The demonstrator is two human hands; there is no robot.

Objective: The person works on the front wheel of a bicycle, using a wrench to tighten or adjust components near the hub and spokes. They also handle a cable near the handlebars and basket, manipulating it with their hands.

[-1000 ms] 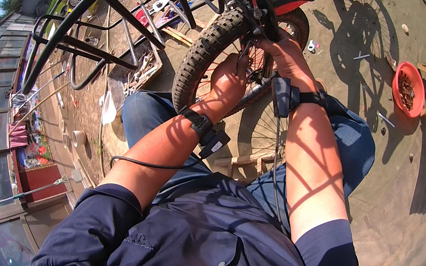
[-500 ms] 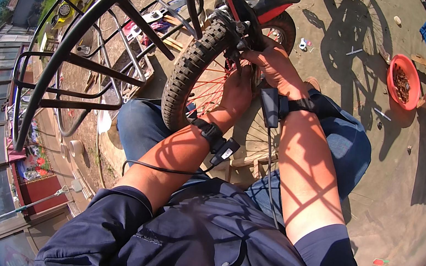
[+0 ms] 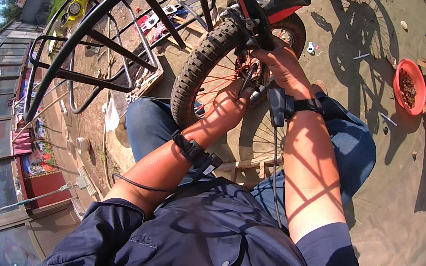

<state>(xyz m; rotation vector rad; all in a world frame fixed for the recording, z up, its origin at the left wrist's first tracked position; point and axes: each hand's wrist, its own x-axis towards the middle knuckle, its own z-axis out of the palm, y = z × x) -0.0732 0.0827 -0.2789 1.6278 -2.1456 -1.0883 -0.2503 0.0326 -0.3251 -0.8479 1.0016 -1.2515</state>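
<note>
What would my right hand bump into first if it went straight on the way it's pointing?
Probably the bike's front fork, just ahead of your right hand. They may already touch; depth is hard to judge here. Beyond it lies the front tyre.

Slim dark tool (image 3: 247,79), partly hidden by the left hand (image 3: 230,106); bicycle (image 3: 223,35) beyond the right hand (image 3: 285,69), cut off above.

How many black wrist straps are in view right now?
2: the left strap sits just behind the left hand, the right strap just behind the right hand. No others show.
</note>
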